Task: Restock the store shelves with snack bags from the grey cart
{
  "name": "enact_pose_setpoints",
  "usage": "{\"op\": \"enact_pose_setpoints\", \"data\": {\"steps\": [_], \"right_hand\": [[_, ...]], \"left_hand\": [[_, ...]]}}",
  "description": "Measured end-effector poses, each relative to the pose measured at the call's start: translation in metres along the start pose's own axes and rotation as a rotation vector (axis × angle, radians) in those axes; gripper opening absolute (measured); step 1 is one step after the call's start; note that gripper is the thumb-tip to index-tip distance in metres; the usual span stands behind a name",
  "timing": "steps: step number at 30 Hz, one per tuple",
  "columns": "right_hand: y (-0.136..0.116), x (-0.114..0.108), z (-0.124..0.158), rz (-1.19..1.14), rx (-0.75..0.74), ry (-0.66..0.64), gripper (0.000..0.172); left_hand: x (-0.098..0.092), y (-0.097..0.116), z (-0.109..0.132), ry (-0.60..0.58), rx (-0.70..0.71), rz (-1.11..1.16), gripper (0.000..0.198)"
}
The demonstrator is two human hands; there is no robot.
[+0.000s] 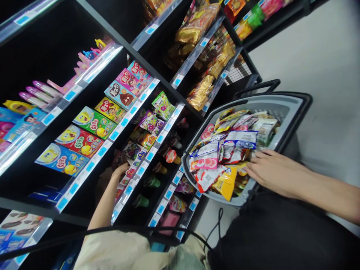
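Note:
My left hand [120,171] reaches into a shelf compartment at small candy packets [131,150]; its fingers are mostly hidden among the dark packs, and what they touch cannot be made out. At the right, my right hand [264,168] lies over the near rim of a grey basket [292,108], fingers stretched out, their tips against the packets inside. The basket holds several small snack packets, among them a yellow one [227,183] and a white one with a blue edge [240,138].
Candy boxes [94,123] stand on the shelf left of the packets. Jelly cups [171,156] sit on a lower shelf. Gold-wrapped packs [201,92] fill a rack further back. A black cord [112,229] crosses the lower view. Price-tagged shelf edges [114,135] run diagonally.

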State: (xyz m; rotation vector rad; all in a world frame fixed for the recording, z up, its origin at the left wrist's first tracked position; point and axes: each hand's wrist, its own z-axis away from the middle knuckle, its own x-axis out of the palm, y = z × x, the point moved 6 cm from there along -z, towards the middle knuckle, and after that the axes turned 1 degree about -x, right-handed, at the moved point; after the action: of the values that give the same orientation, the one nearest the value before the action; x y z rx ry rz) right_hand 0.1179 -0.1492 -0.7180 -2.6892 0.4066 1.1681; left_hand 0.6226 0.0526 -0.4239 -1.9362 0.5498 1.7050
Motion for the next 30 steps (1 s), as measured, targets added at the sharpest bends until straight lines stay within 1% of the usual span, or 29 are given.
{"op": "enact_pose_setpoints", "data": {"steps": [2,4,7,9,10,11,12,13,15,17,19,21,22,24,26,28,30], "right_hand": [[0.000,0.000,-0.001,0.013,-0.005,-0.004,0.041],[-0.001,-0.001,-0.002,0.009,-0.002,0.010,0.040],[0.000,-0.002,-0.003,-0.001,0.049,0.010,0.041],[0.001,-0.003,-0.005,-0.005,0.082,-0.028,0.039],[0.000,-0.004,-0.006,-0.007,0.091,-0.058,0.038],[-0.001,-0.005,-0.007,-0.006,0.100,-0.092,0.037],[-0.001,-0.007,-0.008,-0.003,0.111,-0.129,0.037],[-0.002,-0.008,-0.009,0.001,0.122,-0.165,0.038],[-0.003,-0.012,-0.012,0.005,0.146,-0.242,0.039],[-0.005,-0.015,-0.014,-0.002,0.171,-0.315,0.040],[-0.006,-0.018,-0.015,-0.020,0.202,-0.386,0.041],[-0.007,-0.020,-0.016,-0.032,0.228,-0.439,0.041],[-0.008,-0.021,-0.016,-0.034,0.232,-0.456,0.040],[-0.010,-0.023,-0.016,-0.029,0.233,-0.471,0.039],[-0.011,-0.024,-0.016,-0.024,0.234,-0.480,0.038],[-0.012,-0.023,-0.015,-0.024,0.240,-0.494,0.039],[-0.012,-0.023,-0.014,-0.023,0.247,-0.509,0.042]], "left_hand": [[-0.002,0.002,0.004,-0.010,0.002,-0.024,0.032],[-0.010,0.006,0.009,0.024,-0.005,-0.077,0.026],[-0.037,0.016,0.022,0.156,-0.059,-0.201,0.023],[-0.060,0.027,0.039,0.276,-0.104,-0.290,0.032],[-0.070,0.036,0.051,0.346,-0.111,-0.329,0.038],[-0.079,0.048,0.064,0.419,-0.089,-0.371,0.041],[-0.085,0.063,0.080,0.507,-0.047,-0.439,0.042],[-0.086,0.081,0.096,0.558,0.016,-0.491,0.046],[-0.078,0.117,0.128,0.627,0.069,-0.548,0.054],[-0.061,0.156,0.158,0.670,0.150,-0.575,0.050],[-0.040,0.197,0.182,0.694,0.333,-0.533,0.045],[-0.020,0.237,0.196,0.646,0.554,-0.439,0.040],[-0.010,0.256,0.199,0.595,0.658,-0.385,0.038],[0.009,0.293,0.194,0.469,0.826,-0.295,0.034],[0.028,0.328,0.176,0.365,0.923,-0.257,0.033],[0.049,0.360,0.148,0.280,0.973,-0.262,0.033],[0.076,0.388,0.113,0.175,0.960,-0.328,0.033]]}}
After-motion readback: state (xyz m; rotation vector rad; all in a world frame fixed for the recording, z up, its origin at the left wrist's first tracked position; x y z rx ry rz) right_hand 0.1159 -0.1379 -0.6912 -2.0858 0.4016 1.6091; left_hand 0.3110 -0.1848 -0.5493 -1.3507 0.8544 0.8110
